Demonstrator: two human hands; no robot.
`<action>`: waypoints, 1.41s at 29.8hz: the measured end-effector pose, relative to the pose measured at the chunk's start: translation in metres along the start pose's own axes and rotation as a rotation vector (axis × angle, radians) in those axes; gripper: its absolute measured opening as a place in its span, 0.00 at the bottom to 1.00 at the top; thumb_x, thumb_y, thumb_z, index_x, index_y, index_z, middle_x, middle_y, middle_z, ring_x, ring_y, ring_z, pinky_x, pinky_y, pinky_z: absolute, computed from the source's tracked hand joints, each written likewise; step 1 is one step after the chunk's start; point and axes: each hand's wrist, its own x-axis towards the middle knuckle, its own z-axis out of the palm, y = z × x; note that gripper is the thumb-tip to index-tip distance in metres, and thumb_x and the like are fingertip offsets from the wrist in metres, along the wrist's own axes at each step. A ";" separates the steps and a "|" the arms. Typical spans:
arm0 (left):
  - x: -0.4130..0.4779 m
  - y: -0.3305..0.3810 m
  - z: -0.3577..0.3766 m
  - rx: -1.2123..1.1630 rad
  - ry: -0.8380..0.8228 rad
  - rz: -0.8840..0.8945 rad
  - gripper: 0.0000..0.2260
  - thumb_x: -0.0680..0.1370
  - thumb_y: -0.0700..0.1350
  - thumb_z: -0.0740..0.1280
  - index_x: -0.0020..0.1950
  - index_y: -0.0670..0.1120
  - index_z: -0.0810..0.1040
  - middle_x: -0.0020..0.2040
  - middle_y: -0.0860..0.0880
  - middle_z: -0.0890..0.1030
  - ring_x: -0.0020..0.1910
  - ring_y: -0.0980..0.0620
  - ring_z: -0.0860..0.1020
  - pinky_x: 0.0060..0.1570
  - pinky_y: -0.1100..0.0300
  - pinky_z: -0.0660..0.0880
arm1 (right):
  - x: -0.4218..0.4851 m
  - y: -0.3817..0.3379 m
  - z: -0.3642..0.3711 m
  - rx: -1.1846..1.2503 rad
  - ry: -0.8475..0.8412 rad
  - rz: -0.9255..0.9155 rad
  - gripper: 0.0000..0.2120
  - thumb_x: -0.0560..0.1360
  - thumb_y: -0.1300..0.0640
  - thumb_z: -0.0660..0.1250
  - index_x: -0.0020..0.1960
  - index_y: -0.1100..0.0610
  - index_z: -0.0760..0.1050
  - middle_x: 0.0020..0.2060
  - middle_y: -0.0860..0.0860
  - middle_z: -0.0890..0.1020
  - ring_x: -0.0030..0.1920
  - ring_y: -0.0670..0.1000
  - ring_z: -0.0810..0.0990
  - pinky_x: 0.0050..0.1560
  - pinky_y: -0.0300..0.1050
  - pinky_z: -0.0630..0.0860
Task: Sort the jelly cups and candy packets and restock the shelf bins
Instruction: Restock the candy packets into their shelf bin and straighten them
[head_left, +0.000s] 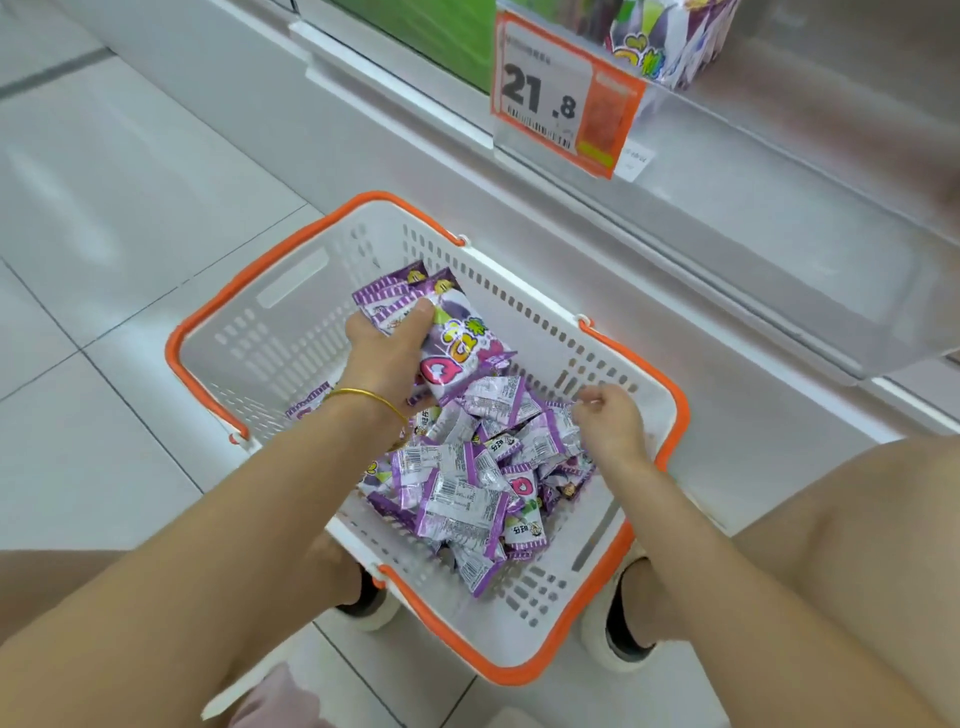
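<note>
**Sorting in progress**

Your left hand (387, 358) grips a bunch of purple candy packets (457, 343) over the far half of the white basket (291, 322). The loose pile (467, 493) lies in the basket between your hands. Your right hand (613, 423), fingers curled, is at the pile's right edge. You cannot tell whether it pinches a packet.

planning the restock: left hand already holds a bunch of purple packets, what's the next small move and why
Probably lift the left hand with its bunch of purple plastic candy packets up to the clear plastic shelf bin: that grip looks full, and the bin shows few packets.
</note>
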 end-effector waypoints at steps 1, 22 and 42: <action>0.000 -0.001 -0.001 0.005 0.005 0.001 0.19 0.79 0.51 0.63 0.64 0.49 0.57 0.36 0.49 0.73 0.15 0.59 0.67 0.19 0.68 0.67 | 0.005 0.011 0.010 -0.170 -0.078 -0.004 0.13 0.77 0.59 0.64 0.62 0.59 0.73 0.62 0.55 0.76 0.57 0.54 0.76 0.55 0.46 0.72; -0.023 -0.004 0.008 0.239 -0.055 0.170 0.15 0.78 0.50 0.65 0.58 0.50 0.62 0.46 0.48 0.76 0.41 0.48 0.78 0.45 0.54 0.77 | -0.055 -0.071 -0.067 -0.099 -0.318 -0.280 0.08 0.70 0.64 0.73 0.47 0.56 0.77 0.32 0.47 0.72 0.33 0.48 0.76 0.32 0.32 0.72; -0.058 0.006 0.009 0.496 -0.188 0.258 0.28 0.75 0.60 0.64 0.68 0.46 0.62 0.53 0.41 0.79 0.49 0.41 0.78 0.51 0.49 0.75 | -0.083 -0.128 -0.099 -0.013 -0.468 -0.669 0.08 0.74 0.60 0.69 0.45 0.67 0.77 0.31 0.54 0.71 0.30 0.43 0.68 0.30 0.34 0.64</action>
